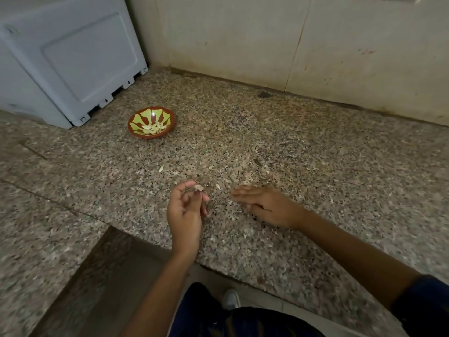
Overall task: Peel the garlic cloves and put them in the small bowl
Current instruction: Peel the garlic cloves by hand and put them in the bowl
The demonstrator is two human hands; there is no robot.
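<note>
Granite counter (291, 147): left hand (185, 210) grip pinches garlic clove (198, 187), axis unclear; right hand (264, 205) flat, empty.

A pale scrap (198, 187) pinched in the left hand (185, 210) is too small and blurred to tell garlic clove from skin. The right hand (263, 205) is smeared by motion blur, its fingertips (237, 192) indistinct. Pale pieces (153, 127) in the small bowl (136, 120) blend together and cannot be counted. The grey box (60, 59) is cut off by the left and top edges. Both forearms run out of the bottom edge.
</note>
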